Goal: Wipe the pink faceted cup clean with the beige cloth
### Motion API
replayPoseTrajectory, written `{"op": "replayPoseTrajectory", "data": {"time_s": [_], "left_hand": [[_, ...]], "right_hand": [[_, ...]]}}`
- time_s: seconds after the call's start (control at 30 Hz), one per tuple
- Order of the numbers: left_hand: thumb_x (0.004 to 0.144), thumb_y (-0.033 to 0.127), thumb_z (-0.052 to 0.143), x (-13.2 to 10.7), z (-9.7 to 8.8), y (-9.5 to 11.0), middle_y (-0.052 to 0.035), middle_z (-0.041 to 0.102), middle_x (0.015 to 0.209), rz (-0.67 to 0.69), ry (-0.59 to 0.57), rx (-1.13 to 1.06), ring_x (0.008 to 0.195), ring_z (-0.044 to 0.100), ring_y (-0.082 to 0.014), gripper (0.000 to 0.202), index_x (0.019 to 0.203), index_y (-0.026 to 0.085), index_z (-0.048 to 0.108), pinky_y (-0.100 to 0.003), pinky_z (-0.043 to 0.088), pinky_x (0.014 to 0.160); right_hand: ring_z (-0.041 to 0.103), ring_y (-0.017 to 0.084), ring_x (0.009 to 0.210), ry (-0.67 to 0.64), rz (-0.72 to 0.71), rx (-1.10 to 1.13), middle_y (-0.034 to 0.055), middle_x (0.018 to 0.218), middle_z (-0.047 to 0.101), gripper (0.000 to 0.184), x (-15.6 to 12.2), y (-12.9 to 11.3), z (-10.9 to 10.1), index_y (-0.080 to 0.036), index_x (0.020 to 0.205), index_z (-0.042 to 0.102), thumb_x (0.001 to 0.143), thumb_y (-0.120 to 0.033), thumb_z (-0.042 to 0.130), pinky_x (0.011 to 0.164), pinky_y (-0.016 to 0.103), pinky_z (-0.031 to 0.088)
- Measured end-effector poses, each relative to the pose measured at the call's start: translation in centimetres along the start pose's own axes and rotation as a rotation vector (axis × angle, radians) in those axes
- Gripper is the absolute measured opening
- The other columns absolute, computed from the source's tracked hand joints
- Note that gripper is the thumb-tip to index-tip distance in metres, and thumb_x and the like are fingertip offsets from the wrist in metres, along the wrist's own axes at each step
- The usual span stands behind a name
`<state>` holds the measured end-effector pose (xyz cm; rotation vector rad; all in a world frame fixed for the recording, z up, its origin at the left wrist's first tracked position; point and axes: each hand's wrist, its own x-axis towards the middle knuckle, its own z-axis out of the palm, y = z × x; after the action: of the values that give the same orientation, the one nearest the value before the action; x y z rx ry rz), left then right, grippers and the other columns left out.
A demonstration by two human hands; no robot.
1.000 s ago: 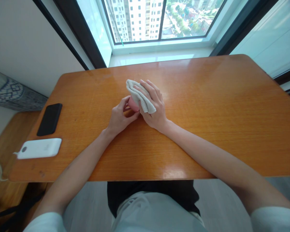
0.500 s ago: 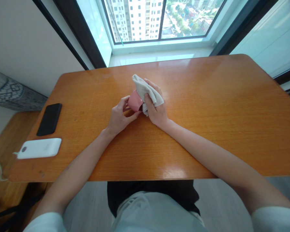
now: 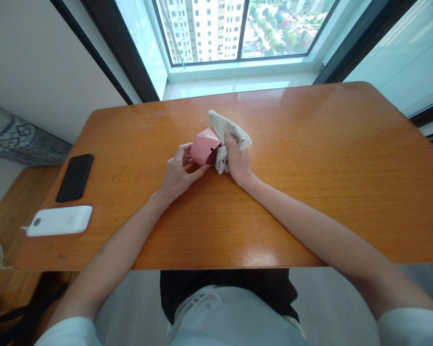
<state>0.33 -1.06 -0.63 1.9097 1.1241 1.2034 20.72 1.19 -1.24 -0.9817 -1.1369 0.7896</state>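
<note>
A small pink angular cup [image 3: 204, 145] sits tilted near the middle of the glossy orange wooden table [image 3: 310, 168]. The left hand [image 3: 176, 173] grips its side, while the right hand [image 3: 238, 161] is closed around a crumpled beige cloth [image 3: 228, 132] pressed against it.

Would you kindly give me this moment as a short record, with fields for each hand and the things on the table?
Left hand: grips the pink cup, tipped on its side
Right hand: holds a grey cloth against the cup's open end
Surface: wooden table
Left end of table: black phone; white power bank with a cable
</note>
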Motion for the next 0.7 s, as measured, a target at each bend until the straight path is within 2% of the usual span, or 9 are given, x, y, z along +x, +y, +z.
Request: {"op": "replayPoseTrajectory", "data": {"time_s": [0.27, 0.47, 0.6, 0.7], "left_hand": [[0.089, 0.052, 0.098, -0.1, 0.0, -0.3, -0.0136, 0.084, 0.133, -0.045, -0.013, -0.03, 0.118, 0.086, -0.0277, 0.068, 0.138, 0.023, 0.06, -0.044, 0.073, 0.107], [0.094, 0.054, 0.094, -0.1, -0.1, -0.8, -0.0127, 0.085, 0.126, -0.022, -0.061, -0.028, 0.111, 0.086, -0.027, 0.065, 0.137, 0.024, 0.055, -0.043, 0.072, 0.099], [0.1, 0.054, 0.087, -0.2, -0.2, -0.8, -0.0142, 0.082, 0.133, 0.018, -0.115, 0.014, 0.117, 0.084, -0.0276, 0.062, 0.141, 0.024, 0.052, -0.043, 0.07, 0.1], [0.104, 0.053, 0.082, -0.3, -0.3, -0.6, -0.015, 0.08, 0.136, 0.004, -0.165, 0.079, 0.116, 0.083, -0.0293, 0.058, 0.143, 0.025, 0.05, -0.047, 0.069, 0.099]], "right_hand": [[0.077, 0.023, 0.109, 0.036, 0.129, 0.049, 0.0024, 0.1, 0.082, 0.05, 0.5, 0.5, -0.2, -0.029, 0.099, 0.075, 0.099, -0.078, 0.069, 0.102, 0.038, 0.064], [0.078, 0.023, 0.114, 0.044, 0.161, 0.021, 0.0028, 0.104, 0.084, 0.049, 0.6, 0.3, -0.4, -0.029, 0.104, 0.076, 0.101, -0.077, 0.068, 0.104, 0.039, 0.064], [0.078, 0.024, 0.112, 0.023, 0.099, 0.0, 0.003, 0.104, 0.084, 0.047, 0.1, -0.2, -0.3, -0.029, 0.109, 0.079, 0.105, -0.074, 0.063, 0.105, 0.04, 0.065], [0.078, 0.026, 0.12, -0.002, -0.04, -0.082, 0.0054, 0.114, 0.085, 0.047, -0.3, -0.6, -0.4, -0.03, 0.12, 0.08, 0.11, -0.07, 0.058, 0.11, 0.044, 0.065]]}}
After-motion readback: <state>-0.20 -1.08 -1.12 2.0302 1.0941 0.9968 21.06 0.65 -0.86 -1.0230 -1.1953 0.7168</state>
